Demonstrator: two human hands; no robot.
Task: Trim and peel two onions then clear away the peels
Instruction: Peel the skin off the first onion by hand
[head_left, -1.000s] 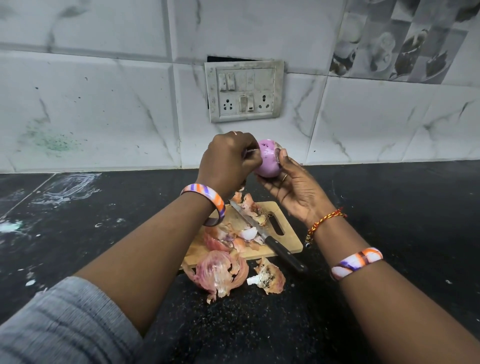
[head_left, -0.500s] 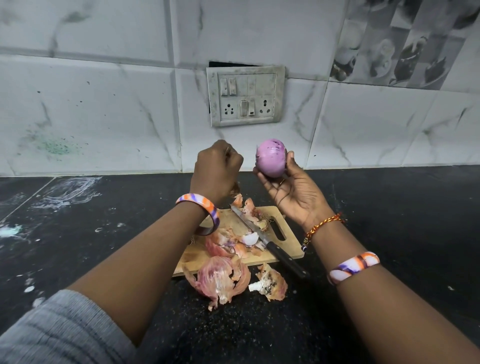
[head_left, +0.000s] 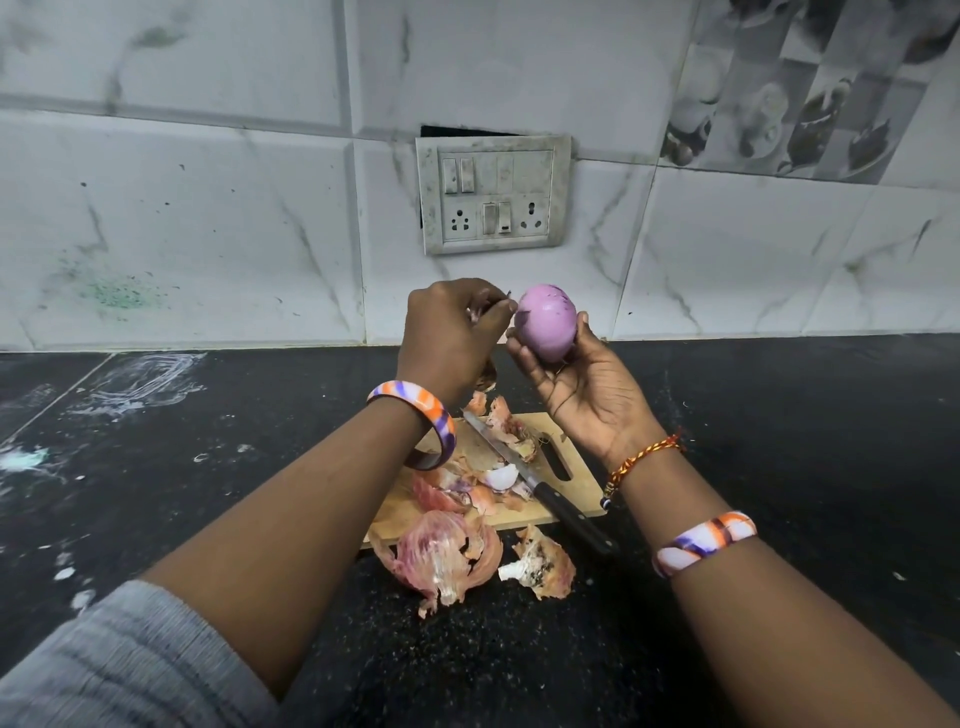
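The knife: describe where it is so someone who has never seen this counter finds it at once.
On the black counter below the wall socket lies a small wooden cutting board. The knife lies slantwise across it among onion peels, black handle overhanging the board's near edge. It is the only metal thing there, and neither hand touches it.

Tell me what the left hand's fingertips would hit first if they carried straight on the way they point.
The left hand pinches a scrap of peel, its fingertips aimed rightward at the onion held in the right hand. Going straight on, they would probably meet the onion's near side first; only a small gap shows, though depth is uncertain.
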